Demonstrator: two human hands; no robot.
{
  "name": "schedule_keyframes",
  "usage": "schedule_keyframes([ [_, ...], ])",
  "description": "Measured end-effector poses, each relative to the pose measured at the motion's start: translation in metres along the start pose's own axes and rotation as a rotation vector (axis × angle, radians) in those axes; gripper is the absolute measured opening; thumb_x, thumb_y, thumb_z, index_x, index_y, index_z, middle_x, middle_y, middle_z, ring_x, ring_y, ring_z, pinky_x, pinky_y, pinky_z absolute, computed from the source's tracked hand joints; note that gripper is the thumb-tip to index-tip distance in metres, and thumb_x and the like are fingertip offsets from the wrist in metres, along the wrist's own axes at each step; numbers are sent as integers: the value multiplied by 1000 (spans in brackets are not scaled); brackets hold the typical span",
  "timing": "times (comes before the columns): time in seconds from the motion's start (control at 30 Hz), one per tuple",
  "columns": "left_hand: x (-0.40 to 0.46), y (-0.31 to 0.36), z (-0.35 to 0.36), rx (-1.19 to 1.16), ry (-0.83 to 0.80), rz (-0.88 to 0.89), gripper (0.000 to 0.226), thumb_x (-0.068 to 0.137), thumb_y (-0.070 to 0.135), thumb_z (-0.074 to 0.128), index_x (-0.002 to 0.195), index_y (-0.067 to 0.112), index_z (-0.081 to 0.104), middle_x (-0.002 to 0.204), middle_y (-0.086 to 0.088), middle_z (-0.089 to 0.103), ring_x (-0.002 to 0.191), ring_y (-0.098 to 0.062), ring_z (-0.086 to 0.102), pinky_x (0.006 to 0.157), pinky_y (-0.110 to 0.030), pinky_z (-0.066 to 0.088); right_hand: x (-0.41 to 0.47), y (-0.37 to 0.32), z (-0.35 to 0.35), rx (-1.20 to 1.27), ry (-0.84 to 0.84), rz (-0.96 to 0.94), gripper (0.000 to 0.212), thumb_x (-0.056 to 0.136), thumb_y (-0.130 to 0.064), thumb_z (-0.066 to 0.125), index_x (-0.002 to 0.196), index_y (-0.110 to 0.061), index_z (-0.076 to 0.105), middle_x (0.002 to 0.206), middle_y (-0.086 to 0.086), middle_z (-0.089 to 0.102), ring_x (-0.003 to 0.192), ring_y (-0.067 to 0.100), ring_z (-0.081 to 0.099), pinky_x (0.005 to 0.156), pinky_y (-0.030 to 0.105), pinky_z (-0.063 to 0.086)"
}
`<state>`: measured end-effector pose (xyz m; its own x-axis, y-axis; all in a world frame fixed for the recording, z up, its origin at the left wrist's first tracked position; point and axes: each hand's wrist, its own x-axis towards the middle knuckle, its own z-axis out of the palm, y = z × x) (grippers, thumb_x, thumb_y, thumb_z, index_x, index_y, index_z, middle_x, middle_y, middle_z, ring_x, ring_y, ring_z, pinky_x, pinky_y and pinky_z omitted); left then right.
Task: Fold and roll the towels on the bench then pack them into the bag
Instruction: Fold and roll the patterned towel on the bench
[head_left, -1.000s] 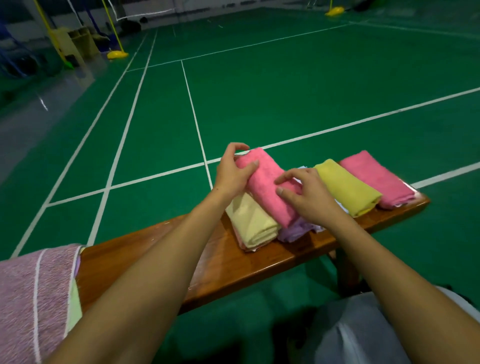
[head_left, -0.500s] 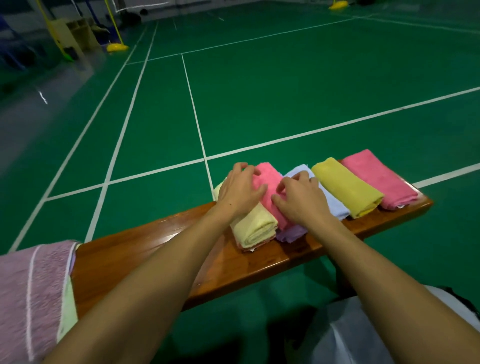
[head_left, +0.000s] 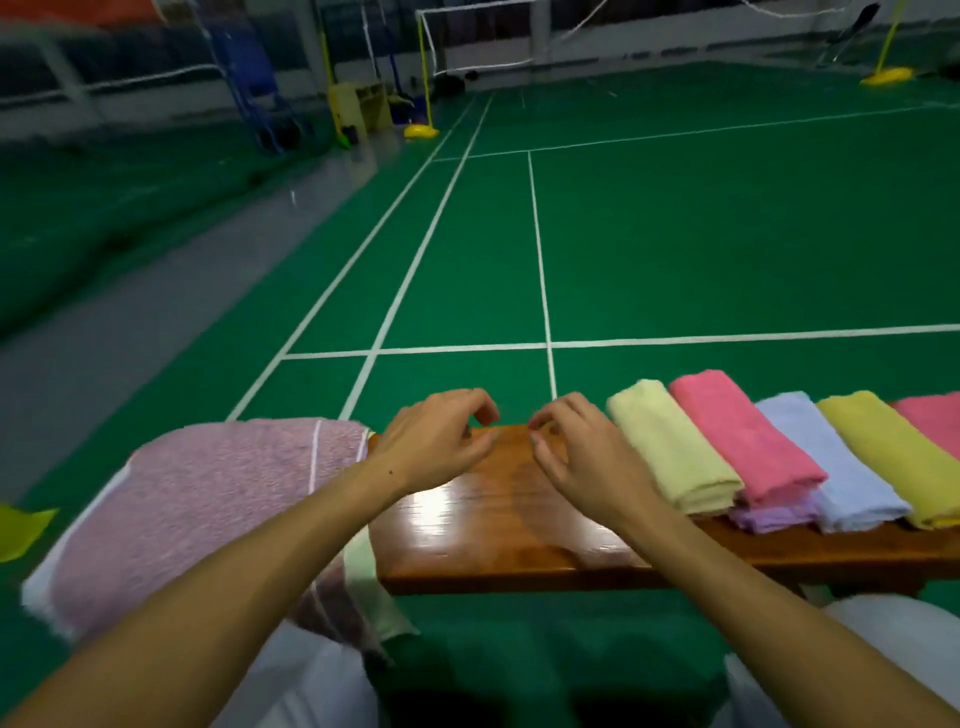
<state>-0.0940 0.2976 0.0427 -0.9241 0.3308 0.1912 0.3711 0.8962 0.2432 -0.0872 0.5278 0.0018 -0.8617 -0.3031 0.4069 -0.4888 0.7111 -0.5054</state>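
Both hands have come off the rolled pink towel (head_left: 744, 436) and swung left, and now they hover over the bare middle of the glossy brown wooden bench (head_left: 498, 525). Left hand (head_left: 435, 446) hangs with fingers loosely curled, gripping nothing; right hand (head_left: 574, 452) matches it, fingers bent and relaxed, nothing in its grasp, fingertips nearly facing the left's. Off to the right sits the finished row, side by side and touching: a pale yellow rolled towel (head_left: 675, 452), that pink one, a light blue rolled towel (head_left: 831, 467) with a lilac edge (head_left: 769, 517) peeking out under the pink one, a mustard yellow rolled towel (head_left: 891, 457), and another pink roll (head_left: 935, 421) cut by the frame. At the bench's left end lies a mauve terry towel with white stripes (head_left: 208, 509), draped over the edge, a pale green layer (head_left: 363, 566) showing beneath. Green court floor (head_left: 675, 234) stretches beyond.
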Motion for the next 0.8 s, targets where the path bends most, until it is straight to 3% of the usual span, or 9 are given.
schedule_keyframes([
  [0.07,-36,-39,-13,34,-44,-68,23,98,56,58,112,38,62,110,22,68,88,0,65,78,-39,59,-3,-25,30,49,-93,-32,25,98,-48,49,112,-33,61,112,-13,55,104,13,61,85,43,55],
  [0.23,-116,-123,-34,56,-98,-214,21,101,57,59,111,40,63,107,23,66,85,6,64,78,-35,61,0,-86,102,107,-263,-102,15,102,-42,56,113,-33,62,112,-16,56,100,8,59,86,40,54],
  [0.43,-180,-200,-44,55,-98,-395,17,100,51,64,109,36,64,108,17,69,84,5,62,75,-32,59,28,-157,170,115,-392,-139,25,105,-40,54,122,-24,63,119,-6,65,105,13,61,86,37,53],
  [0.5,-197,-224,-44,114,-104,-446,21,99,51,65,113,35,64,113,13,69,86,0,63,75,-32,58,38,-176,194,145,-426,-93,30,104,-40,56,126,-20,60,116,-4,68,101,15,64,84,40,57],
  [0.6,-218,-255,-39,313,-99,-543,45,96,57,65,131,30,58,128,3,62,101,-17,64,78,-39,59,53,-194,232,234,-456,61,47,102,-45,58,139,-18,48,100,-2,72,87,17,71,75,48,62],
  [0.67,-229,-274,-34,382,-67,-618,57,94,63,66,135,25,56,128,-3,61,104,-24,65,78,-43,60,62,-199,253,326,-445,186,53,99,-47,62,140,-20,42,91,2,72,78,21,72,71,52,63],
  [0.8,-237,-293,-28,316,-25,-654,25,98,52,66,107,29,67,107,3,66,93,-18,64,77,-41,60,69,-211,269,448,-420,307,50,99,-34,69,140,-20,43,88,4,71,74,19,72,72,52,63],
])
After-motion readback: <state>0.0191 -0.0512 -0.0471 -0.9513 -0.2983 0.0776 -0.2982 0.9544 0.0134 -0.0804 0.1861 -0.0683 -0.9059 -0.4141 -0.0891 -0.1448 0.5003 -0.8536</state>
